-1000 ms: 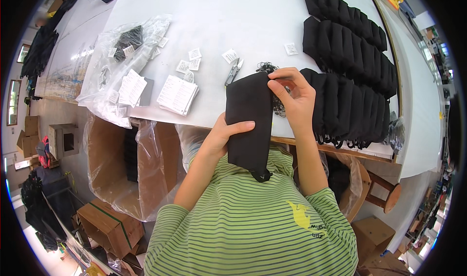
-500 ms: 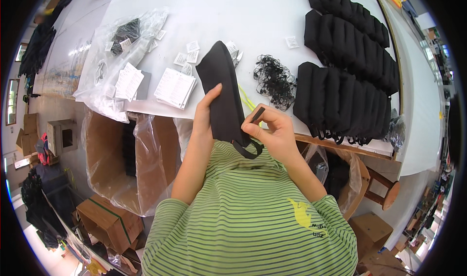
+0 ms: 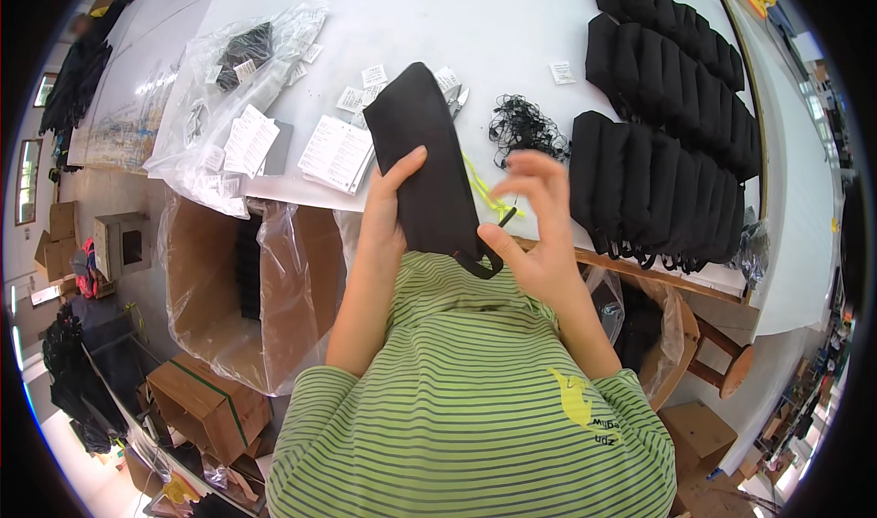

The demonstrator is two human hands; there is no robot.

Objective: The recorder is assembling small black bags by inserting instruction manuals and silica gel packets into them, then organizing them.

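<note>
My left hand (image 3: 387, 209) grips a black fabric pouch (image 3: 418, 166), its thumb across the front and its fingers behind. The pouch is held tilted above the table's near edge, with a short wrist loop (image 3: 486, 267) at its lower end. Beside that end, my right hand (image 3: 546, 244) has its thumb and fingers spread apart, the fingertips blurred. A small dark pull tab (image 3: 508, 216) shows between thumb and fingers, apparently not pinched. Behind the pouch lie a bright yellow cord (image 3: 477, 182) and metal snips (image 3: 459, 100), both partly hidden.
Black cords (image 3: 525, 127) lie tangled on the white table (image 3: 438, 15). Rows of black pouches (image 3: 658, 175) stand at the right. Leftward are printed cards (image 3: 333, 154), small tags (image 3: 352, 98) and a clear plastic bag (image 3: 183, 143). A lined carton (image 3: 215, 290) stands below the edge.
My right hand has spread its fingers and let go of the dark tab. My left hand still holds the pouch, now turned slightly more face-on.
</note>
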